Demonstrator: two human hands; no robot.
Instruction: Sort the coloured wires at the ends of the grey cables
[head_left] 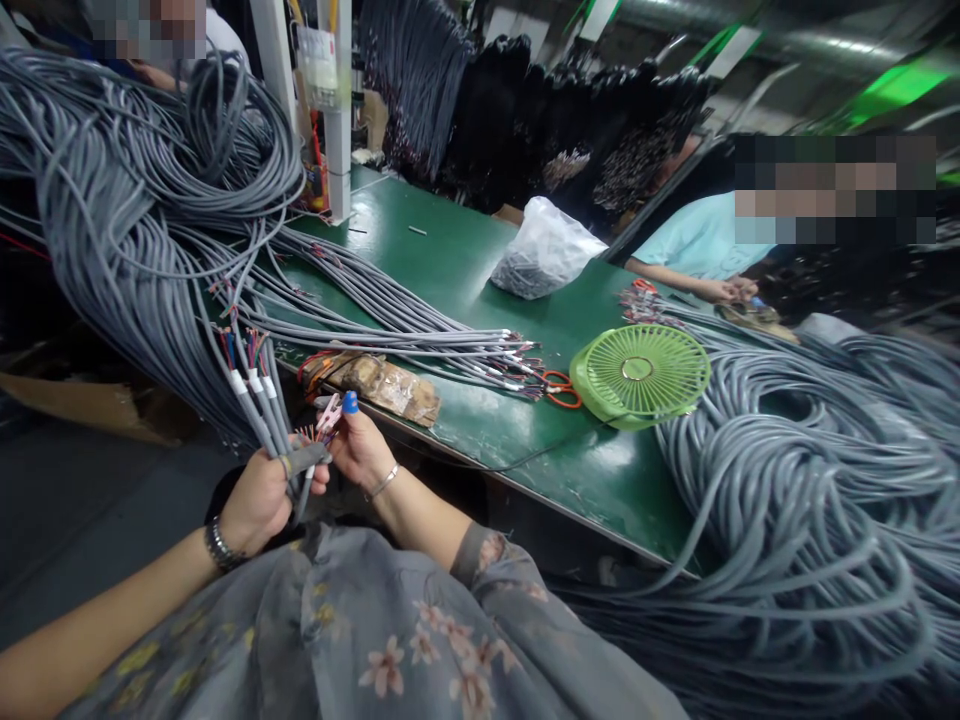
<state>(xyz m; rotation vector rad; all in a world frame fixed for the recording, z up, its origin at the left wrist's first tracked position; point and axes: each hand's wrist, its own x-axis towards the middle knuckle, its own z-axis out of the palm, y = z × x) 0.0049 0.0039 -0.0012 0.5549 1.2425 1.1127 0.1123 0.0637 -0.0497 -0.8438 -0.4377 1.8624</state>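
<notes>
Low at the left, in front of my body, my left hand (pixel 262 495) is closed around several grey cables (pixel 259 405). Their ends point up past my fist, with white bands and fanned-out coloured wires (pixel 247 345). A grey wrap covers my left thumb. Close beside it, my right hand (pixel 361 450) pinches a small pink tool (pixel 328 415), which looks like a clip or cutter. A blue cover (pixel 349 402) sits on a fingertip of my right hand. The pink tool is right at some thin stripped wires above my left thumb.
On the green table (pixel 450 260) lie a row of grey cables (pixel 420 330), a taped wooden block (pixel 390 388), orange-handled scissors (pixel 562 390), a green fan (pixel 637 375) and a plastic bag (pixel 544 250). Cable heaps (pixel 810 470) flank both sides. A co-worker (pixel 697 240) sits across.
</notes>
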